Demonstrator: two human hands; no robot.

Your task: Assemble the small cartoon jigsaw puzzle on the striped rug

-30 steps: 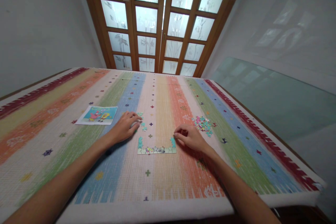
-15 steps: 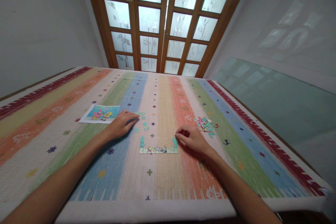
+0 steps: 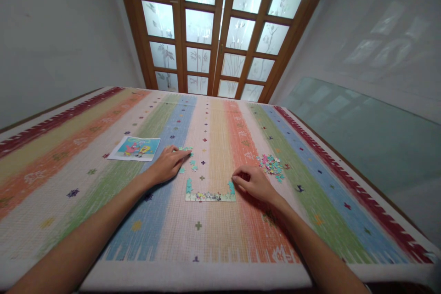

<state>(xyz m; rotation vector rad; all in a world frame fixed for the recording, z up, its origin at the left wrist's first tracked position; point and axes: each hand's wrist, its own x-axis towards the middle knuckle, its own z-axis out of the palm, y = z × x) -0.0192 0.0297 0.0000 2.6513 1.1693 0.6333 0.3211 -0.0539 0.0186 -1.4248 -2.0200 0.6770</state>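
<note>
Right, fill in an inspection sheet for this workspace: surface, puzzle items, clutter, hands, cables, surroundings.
Surface: striped cloth, printed with small motifs.
Puzzle items: U-shaped partial puzzle, joined along the near edge; loose teal pieces beyond its left side; mixed piece pile to the right; picture sheet lying at left.
Clutter: nothing seen.
Left hand: at the loose teal pieces; contact unclear.
Right hand: curled beside the puzzle's right side; grip unclear.
Cables: nothing seen.
Surroundings: wooden doors with frosted panes; pale walls.
</note>
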